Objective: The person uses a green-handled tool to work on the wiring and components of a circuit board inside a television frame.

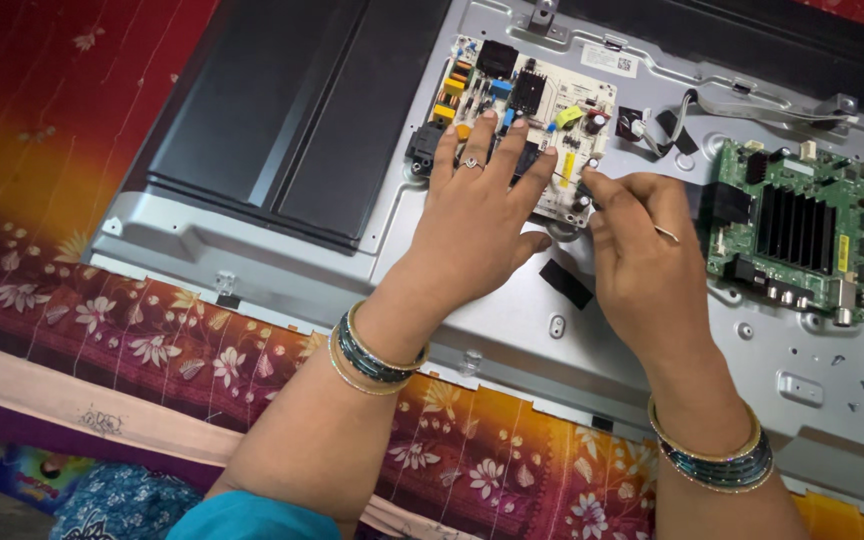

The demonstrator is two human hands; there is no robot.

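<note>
Power board (542, 100): a pale circuit board crowded with upright parts, seated on the grey metal back panel (282, 240); judged light, stiff and fragile, best taken by its bare edges, not by its components
Left hand (477, 215): laid flat on the board, fingers spread, grasping nothing
Right hand (642, 250): fingertips pinched at the board's right edge; what is pinched cannot be told
Green board (787, 235): well to the right, untouched
Floral cloth (152, 340): spread beneath the panel

Power board (532, 110) left of mainboard (787, 230)
</note>
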